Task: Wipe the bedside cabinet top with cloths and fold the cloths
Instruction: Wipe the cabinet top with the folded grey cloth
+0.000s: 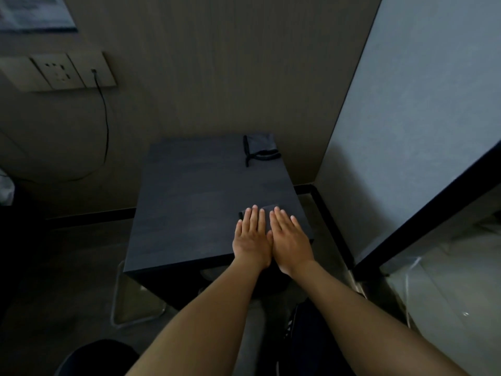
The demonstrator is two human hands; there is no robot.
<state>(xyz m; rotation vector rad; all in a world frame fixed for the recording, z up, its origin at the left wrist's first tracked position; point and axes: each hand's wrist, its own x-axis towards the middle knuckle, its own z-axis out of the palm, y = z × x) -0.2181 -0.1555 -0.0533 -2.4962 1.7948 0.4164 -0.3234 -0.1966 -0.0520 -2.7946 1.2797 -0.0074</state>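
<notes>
Both hands' flat fingers [254, 217] press the dark cloth [272, 208] underneath.

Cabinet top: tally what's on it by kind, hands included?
Cloths: 2, a dark one flat under both hands at the near right, a grey one bunched at the far right corner.
Hands: 2, left hand and right hand, side by side, fingers straight.
Total: 4 on the cabinet.

No text can be read — the sheet [35, 14] on the wall, top left, is too blurred
</notes>
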